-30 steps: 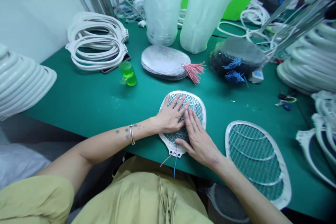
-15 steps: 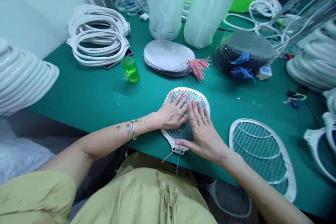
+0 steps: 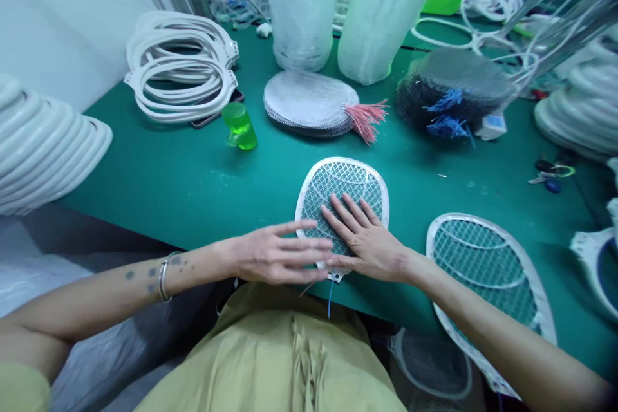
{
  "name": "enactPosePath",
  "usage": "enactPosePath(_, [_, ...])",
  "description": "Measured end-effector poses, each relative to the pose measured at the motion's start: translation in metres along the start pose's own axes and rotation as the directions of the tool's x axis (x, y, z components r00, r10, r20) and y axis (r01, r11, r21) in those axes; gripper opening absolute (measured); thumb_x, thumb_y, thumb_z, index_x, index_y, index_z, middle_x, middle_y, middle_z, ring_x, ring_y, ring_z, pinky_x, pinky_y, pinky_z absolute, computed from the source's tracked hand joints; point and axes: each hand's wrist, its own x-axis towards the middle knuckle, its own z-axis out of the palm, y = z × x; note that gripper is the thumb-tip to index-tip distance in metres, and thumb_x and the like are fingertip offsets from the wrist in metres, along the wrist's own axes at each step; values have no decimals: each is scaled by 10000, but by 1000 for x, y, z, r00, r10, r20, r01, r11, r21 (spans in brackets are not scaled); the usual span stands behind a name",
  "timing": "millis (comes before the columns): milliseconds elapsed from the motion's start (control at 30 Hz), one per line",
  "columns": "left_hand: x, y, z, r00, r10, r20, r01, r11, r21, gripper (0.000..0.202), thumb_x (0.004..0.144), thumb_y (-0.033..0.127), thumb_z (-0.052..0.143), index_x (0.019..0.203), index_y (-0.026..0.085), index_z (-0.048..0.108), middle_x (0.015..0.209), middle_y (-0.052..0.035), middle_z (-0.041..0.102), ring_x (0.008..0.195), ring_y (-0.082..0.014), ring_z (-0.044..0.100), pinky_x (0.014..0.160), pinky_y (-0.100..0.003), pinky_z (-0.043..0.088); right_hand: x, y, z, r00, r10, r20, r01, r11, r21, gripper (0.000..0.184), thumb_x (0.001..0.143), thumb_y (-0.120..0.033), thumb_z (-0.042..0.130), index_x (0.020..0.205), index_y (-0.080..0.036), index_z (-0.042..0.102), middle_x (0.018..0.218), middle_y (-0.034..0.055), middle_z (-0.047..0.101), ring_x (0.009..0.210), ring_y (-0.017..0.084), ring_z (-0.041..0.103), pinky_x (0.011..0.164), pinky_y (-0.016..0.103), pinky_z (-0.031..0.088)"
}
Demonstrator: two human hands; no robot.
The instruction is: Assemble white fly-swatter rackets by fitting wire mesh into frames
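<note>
A white-framed mesh racket head [image 3: 347, 174], like that of an electric mosquito swatter, lies on the green table in front of me. My right hand [image 3: 369, 241] rests flat on its mesh with the fingers spread. At its lower left side is my left hand [image 3: 282, 252], fingers stretched out and slightly apart, partly over the frame's edge; whether it touches the frame I cannot tell. A blue wire [image 3: 330, 299] and a pinkish wire hang from the narrow end. To the right, a second racket head [image 3: 483, 264] lies partly under my right forearm.
Mesh sheets with pink wires [image 3: 309, 100] and dark mesh sheets with blue wires [image 3: 454, 77] lie behind. A green cylinder [image 3: 240, 125] stands near stacked white frames [image 3: 181, 67]. Two plastic-wrapped columns [image 3: 303, 13] stand at the back. Keys [image 3: 550, 174] lie at right.
My left hand has come off the mesh, moving left and toward me. My right hand has shifted slightly toward me and stays flat on the mesh.
</note>
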Motion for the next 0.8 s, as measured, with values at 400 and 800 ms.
enactPosePath(400, [6,24,36,954,287,-88,-271,949,161,243,937,130,481,913,137,723,1071,-96,709,1079,-224,643,1055,-341,483,1,-1,-10,997,-3,76,-1,999,43,967,813,-756,420,1528,-236,30,1580,71,-59,1441,335,-63,1150,549,-1])
enactPosePath(800, [3,41,47,979,129,-157,-105,983,154,220,934,132,464,813,160,647,945,-89,694,969,-175,649,975,-306,509,0,-3,-7,998,12,58,-11,1000,-12,1004,790,-770,438,1532,-221,44,1584,85,-48,1447,328,-62,1152,544,-3])
